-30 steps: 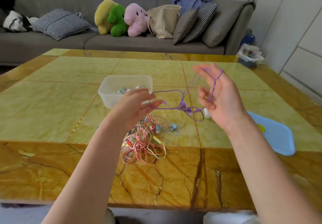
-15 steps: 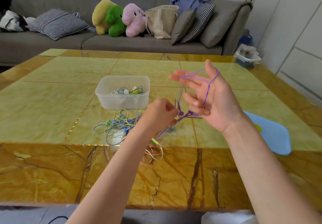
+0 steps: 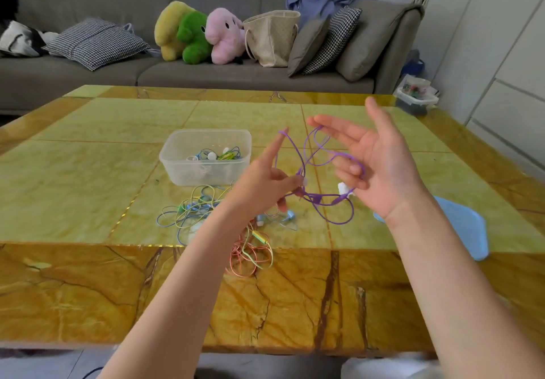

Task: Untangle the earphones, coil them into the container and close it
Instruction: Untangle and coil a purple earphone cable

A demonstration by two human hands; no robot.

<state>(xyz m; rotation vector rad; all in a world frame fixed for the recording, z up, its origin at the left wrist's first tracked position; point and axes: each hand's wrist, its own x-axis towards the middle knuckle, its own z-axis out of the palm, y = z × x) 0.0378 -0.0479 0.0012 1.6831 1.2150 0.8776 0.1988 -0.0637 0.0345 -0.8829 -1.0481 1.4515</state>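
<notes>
Purple earphones (image 3: 321, 200) hang in the air between my two hands above the table. My left hand (image 3: 262, 184) has a loop hooked over its raised index fingertip and pinches the cord lower down with thumb and curled fingers. My right hand (image 3: 383, 166) faces palm-in, its upper fingers spread, its lower fingers curled with the cord wound round them. The clear plastic container (image 3: 182, 172) stands open behind my left hand, with coiled blue and green earphones (image 3: 219, 154) inside. The light blue lid (image 3: 463, 228) lies flat under my right forearm.
A blue and yellow tangle of earphones (image 3: 191, 210) lies in front of the container. A pink and orange tangle (image 3: 250, 257) lies under my left wrist. A grey sofa (image 3: 236, 77) with cushions and plush toys stands behind the table.
My left hand has moved away from the right palm and lifted a loop of the purple cord up on its index finger. The right hand's fingers have spread wider.
</notes>
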